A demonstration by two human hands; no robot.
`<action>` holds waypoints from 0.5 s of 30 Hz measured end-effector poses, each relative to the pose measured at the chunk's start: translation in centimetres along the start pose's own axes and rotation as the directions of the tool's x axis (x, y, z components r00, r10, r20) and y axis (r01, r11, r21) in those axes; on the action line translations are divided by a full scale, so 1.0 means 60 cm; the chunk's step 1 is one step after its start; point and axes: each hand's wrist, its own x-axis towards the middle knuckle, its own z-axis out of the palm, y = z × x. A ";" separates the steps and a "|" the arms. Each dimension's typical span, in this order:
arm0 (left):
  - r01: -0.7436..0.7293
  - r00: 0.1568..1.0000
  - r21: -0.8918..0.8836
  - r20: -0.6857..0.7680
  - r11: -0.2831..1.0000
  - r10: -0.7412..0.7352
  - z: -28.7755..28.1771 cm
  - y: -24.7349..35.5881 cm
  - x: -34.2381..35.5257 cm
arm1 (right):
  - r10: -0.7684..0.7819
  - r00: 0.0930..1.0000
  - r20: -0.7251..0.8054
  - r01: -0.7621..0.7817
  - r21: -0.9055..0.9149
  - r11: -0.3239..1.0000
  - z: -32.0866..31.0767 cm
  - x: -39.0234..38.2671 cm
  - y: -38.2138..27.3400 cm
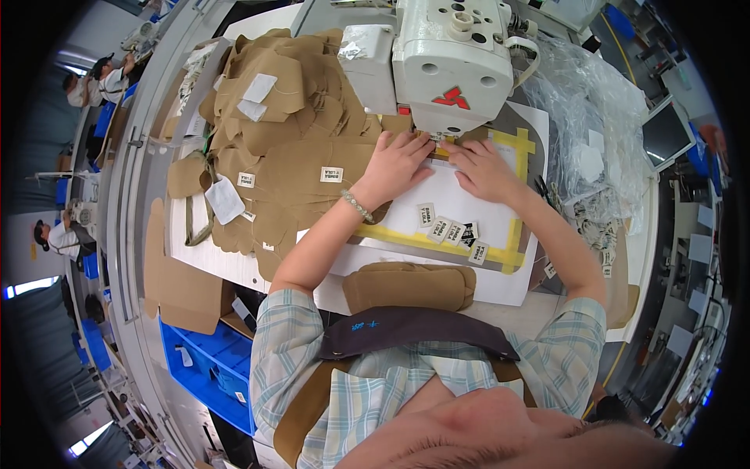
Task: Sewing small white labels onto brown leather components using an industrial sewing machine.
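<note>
Under the head of a white sewing machine (449,66), my two hands come together at the needle area. My left hand (397,168), wearing a beaded bracelet, lies with its fingers stretched forward; its fingertips touch the edge of a small white label (439,136). From the other side my right hand (488,170) reaches in, fingers apart and slightly bent, tips beside the same spot. Brown material shows beneath the fingertips, partly hidden by them. Several loose white labels (441,228), one dark, lie on the white sheet (406,209) edged with yellow tape, nearer to me.
At the left spreads a big heap of brown cut pieces (308,172) with white tags. A stack of brown pieces (410,286) lies at the table's near edge. Clear plastic wrapping (582,117) covers the right side. A blue crate (207,363) stands lower left. Other people work far left.
</note>
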 end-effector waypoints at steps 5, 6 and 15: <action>0.013 1.000 -0.056 0.027 0.998 -0.011 -0.004 -0.006 0.008 | -0.094 0.987 -0.128 0.092 -0.021 0.995 0.007 -0.006 0.006; 0.008 1.000 -0.058 0.029 0.998 -0.006 -0.004 -0.007 0.012 | -0.089 0.988 -0.129 0.087 -0.022 0.996 0.010 -0.008 0.010; 0.043 0.995 -0.034 0.089 0.998 -0.040 -0.003 -0.030 0.034 | 0.055 0.962 -0.268 -0.055 0.007 0.998 0.002 -0.001 0.041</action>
